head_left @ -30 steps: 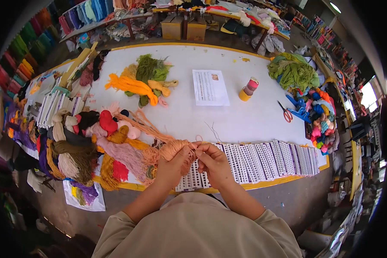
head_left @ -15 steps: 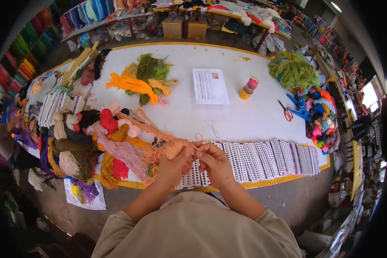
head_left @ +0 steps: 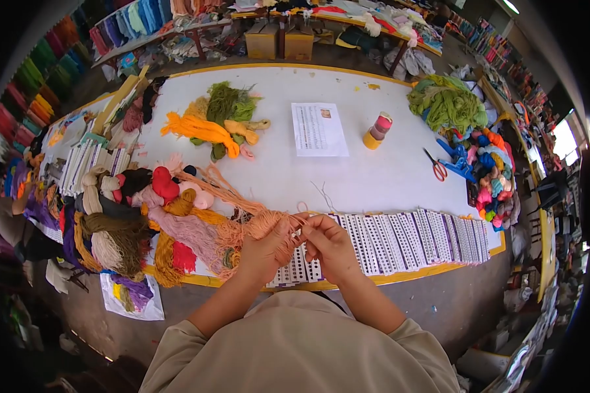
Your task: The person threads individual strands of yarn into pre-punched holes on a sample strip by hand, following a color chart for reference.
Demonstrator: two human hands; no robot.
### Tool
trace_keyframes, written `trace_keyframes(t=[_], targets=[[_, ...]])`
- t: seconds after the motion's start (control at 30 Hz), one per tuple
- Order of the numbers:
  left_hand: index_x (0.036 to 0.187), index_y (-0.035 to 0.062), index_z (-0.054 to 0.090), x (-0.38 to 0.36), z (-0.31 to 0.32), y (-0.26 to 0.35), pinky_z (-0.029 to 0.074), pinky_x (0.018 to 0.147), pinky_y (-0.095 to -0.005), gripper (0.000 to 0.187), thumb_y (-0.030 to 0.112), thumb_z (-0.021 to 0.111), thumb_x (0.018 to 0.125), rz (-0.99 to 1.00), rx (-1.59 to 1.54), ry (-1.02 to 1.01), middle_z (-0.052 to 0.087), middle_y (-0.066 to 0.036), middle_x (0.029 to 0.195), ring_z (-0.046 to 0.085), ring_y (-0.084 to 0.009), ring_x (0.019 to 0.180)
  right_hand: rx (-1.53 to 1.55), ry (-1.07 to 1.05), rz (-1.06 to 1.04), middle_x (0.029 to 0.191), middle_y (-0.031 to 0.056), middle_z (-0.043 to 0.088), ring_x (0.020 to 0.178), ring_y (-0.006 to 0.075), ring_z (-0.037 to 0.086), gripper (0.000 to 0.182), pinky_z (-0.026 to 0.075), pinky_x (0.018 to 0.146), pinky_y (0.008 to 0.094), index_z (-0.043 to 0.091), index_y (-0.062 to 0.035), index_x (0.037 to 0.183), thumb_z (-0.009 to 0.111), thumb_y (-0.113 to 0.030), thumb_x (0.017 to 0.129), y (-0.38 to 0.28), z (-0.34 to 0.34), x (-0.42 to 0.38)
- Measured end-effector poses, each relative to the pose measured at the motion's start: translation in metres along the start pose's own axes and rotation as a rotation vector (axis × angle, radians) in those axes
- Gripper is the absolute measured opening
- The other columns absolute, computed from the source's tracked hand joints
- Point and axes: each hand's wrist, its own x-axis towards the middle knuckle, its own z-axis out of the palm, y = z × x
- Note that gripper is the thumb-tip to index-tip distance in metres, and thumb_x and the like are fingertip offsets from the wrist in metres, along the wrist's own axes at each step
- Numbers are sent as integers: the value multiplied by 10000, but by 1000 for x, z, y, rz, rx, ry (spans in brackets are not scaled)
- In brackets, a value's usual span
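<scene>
A peach skein of yarn (head_left: pixel 263 223) is bunched in my left hand (head_left: pixel 265 252), whose fingers are closed around it. Strands run across from it to my right hand (head_left: pixel 331 245), where thumb and forefinger pinch them. Both hands are close together above the table's near edge. Under and beside them lies a long row of white cards with punched holes (head_left: pixel 400 241). A loose peach strand trails back from the skein to the left, over a pile of yarn. A pale pink skein (head_left: pixel 187 229) lies left of my left hand.
The white table (head_left: pixel 242 177) bears orange and green yarn (head_left: pixel 206 131), a printed sheet (head_left: pixel 318 131), stacked thread cones (head_left: pixel 377 131), red-handled scissors (head_left: pixel 438 171), a green yarn heap (head_left: pixel 447 105) and colourful small skeins (head_left: pixel 495 173). Another person (head_left: pixel 10 219) is at the far left.
My right hand has shifted very slightly, its fingers still pinching the strands. My left hand keeps its hold on the peach skein. The view has tilted a little.
</scene>
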Motion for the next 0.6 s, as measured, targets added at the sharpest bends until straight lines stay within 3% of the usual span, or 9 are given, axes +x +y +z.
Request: trace_keyframes(t=[0.07,0.17,0.3,0.37,0.47,0.6], targets=[[1091,-23,595,3,-8,-5,480,940,-392,252,190,534,970,0,-3,-35,595,-178,1188,580,-244,1082,-246,14,-79,877,-14,623,727,47,555,61,478,538,198,595,-74,955,589,-129,928,-3,7,-3],[1050,-8,614,3,-6,-4,484,927,-386,208,169,543,966,-14,-8,-69,597,-160,1192,579,-235,1068,-369,-8,-81,900,-14,624,810,53,575,63,494,558,200,596,-73,963,585,-126,930,1,2,-3],[1028,-1,627,1,2,-1,485,910,-369,205,170,529,972,-28,-42,-5,604,-142,1181,587,-225,1048,-255,32,-95,890,-12,624,742,49,567,67,490,551,199,598,-80,969,583,-137,935,1,4,-4],[1034,-2,627,4,-9,-5,485,910,-366,210,172,525,974,-33,-35,-23,606,-137,1177,589,-220,1043,-19,10,-33,852,-16,616,728,38,568,113,504,569,207,590,-87,1025,595,-148,930,3,0,-3],[1056,-5,623,2,-12,-5,484,910,-361,222,175,523,975,-26,-21,-64,605,-133,1181,590,-209,1037,-34,28,-49,877,0,622,614,44,525,90,482,547,197,602,-82,987,589,-153,934,0,4,-4],[1075,-8,620,1,-8,-5,483,910,-363,222,166,529,971,-29,-32,-55,595,-144,1207,587,-207,1043,-118,52,-71,882,2,621,643,44,533,110,485,555,202,605,-74,1009,592,-151,932,-1,12,-5]])
